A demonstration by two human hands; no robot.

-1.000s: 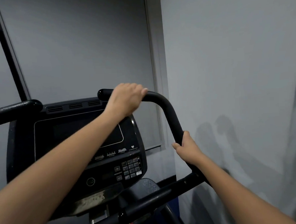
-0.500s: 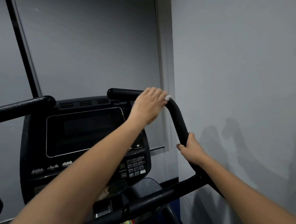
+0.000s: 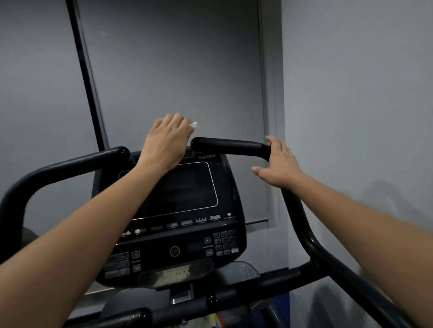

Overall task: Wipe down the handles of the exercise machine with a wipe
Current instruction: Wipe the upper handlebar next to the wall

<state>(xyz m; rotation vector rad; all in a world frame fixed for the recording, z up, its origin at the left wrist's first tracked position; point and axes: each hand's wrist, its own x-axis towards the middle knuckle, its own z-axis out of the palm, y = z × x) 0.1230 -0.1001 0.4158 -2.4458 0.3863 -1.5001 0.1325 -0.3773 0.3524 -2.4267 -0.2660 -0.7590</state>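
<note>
The right handle of the exercise machine runs nearly level across the top, its free rounded end pointing left toward the console, then bends at the right and drops down and outward toward me as a long tube. The left handle mirrors it, its capped end pointing right and stopping just short of the console's top edge.

My left hand hangs above the top of the console, between the two handle ends, back of the hand up, fingers curled over and forward. A small white corner of the wipe sticks out past my fingertips, so my grip is closed on the wipe; most of it is hidden under my fingers. The hand sits just left of the right handle's free end and is not touching it.

My right hand is at the bend of the right handle, fingers fairly straight and laid against the tube's corner, thumb spread out to the left and free. That grip is loose and apart, not wrapped round the tube.

Half a second ago my left hand lay on the right handle near its bend with the wipe under it; it has since slid off the free end to the left. My right hand was wrapped round the lower tube then; it has let go and risen to the bend.
</note>
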